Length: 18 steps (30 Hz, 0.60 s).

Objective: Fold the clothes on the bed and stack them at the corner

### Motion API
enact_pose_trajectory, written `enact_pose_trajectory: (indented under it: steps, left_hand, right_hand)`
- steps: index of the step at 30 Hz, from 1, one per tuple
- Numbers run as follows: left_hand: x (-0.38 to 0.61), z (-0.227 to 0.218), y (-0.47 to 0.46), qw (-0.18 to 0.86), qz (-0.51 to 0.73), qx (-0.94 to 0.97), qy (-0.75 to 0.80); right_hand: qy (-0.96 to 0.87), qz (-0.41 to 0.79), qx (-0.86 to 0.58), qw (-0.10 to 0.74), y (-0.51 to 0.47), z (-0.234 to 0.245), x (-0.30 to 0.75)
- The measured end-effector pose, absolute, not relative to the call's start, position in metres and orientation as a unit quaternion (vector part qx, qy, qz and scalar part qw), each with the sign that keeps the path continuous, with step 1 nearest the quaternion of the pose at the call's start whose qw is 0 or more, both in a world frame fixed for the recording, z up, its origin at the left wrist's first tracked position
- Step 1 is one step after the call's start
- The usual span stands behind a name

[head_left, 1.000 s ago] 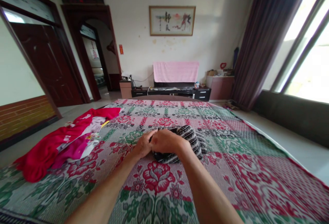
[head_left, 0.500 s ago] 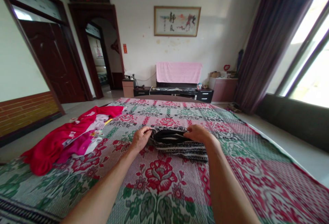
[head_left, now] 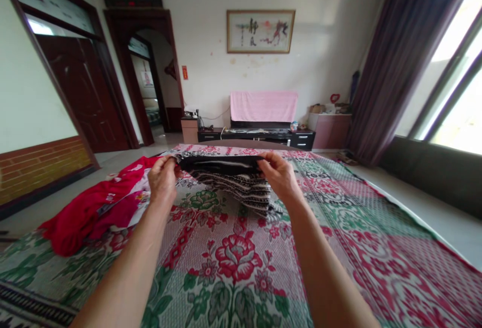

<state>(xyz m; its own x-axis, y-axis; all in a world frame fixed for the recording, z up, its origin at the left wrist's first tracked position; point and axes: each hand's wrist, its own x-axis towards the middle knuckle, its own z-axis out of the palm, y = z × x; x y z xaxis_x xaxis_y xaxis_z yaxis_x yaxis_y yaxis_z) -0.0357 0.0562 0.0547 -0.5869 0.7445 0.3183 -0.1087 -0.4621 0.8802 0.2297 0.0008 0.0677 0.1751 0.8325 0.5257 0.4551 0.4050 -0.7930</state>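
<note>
A black-and-white striped knitted garment (head_left: 241, 190) hangs stretched between my hands above the flowered bed cover (head_left: 241, 288). Its black inner side or band shows along the top, and the striped part droops below. My left hand (head_left: 163, 175) pinches the top left corner, fingers closed. At the top right corner, my right hand (head_left: 278, 172) grips the edge the same way. The lower striped end hangs close over the cover; I cannot tell if it touches. The exact kind of garment does not show.
Red, magenta and white clothes (head_left: 86, 207) lie in a heap on the cover at the left. Beyond the far edge stands a low black cabinet (head_left: 301, 139) with a pink cloth (head_left: 263, 106) above it. A dark curtain (head_left: 391, 67) hangs at the right.
Both hands have lifted the striped garment up and away from me. They have moved farther apart, the left hand going left, and the garment's top edge is now stretched wide.
</note>
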Motion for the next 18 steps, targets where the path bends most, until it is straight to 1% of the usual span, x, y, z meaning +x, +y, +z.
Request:
enact_pose_trajectory:
  steps: [1, 2, 4, 7, 10, 12, 14, 16, 18]
  left_hand:
    - [-0.039, 0.054, 0.057, 0.271, 0.770, 0.361, 0.450]
    - [-0.042, 0.053, 0.057, 0.268, 0.757, 0.369, 0.467]
    - [-0.045, 0.049, 0.056, 0.265, 0.717, 0.400, 0.506]
    - [-0.043, 0.045, 0.053, 0.260, 0.677, 0.433, 0.536]
    - [-0.040, 0.043, 0.051, 0.262, 0.668, 0.454, 0.529]
    - [-0.039, 0.042, 0.052, 0.257, 0.663, 0.468, 0.525]
    - [-0.042, 0.039, 0.054, 0.232, 0.634, 0.502, 0.540]
    - [-0.048, 0.038, 0.053, 0.190, 0.570, 0.567, 0.563]
    - [-0.058, 0.044, 0.045, 0.152, 0.474, 0.649, 0.576]
  right_hand:
    - [-0.630, 0.212, -0.493, 0.561, 0.001, 0.066, 0.227]
    - [-0.648, 0.251, -0.483, 0.533, 0.002, 0.064, 0.227]
    - [-0.700, 0.293, -0.494, 0.425, 0.001, 0.058, 0.229]
    - [-0.775, 0.266, -0.518, 0.244, -0.005, 0.055, 0.236]
    - [-0.799, 0.225, -0.543, 0.127, -0.012, 0.057, 0.237]
    - [-0.803, 0.196, -0.557, 0.078, -0.014, 0.056, 0.233]
    - [-0.806, 0.148, -0.571, 0.049, -0.011, 0.052, 0.230]
    - [-0.802, 0.103, -0.586, 0.047, -0.009, 0.048, 0.231]
    - [-0.794, 0.090, -0.598, 0.062, -0.009, 0.053, 0.239]
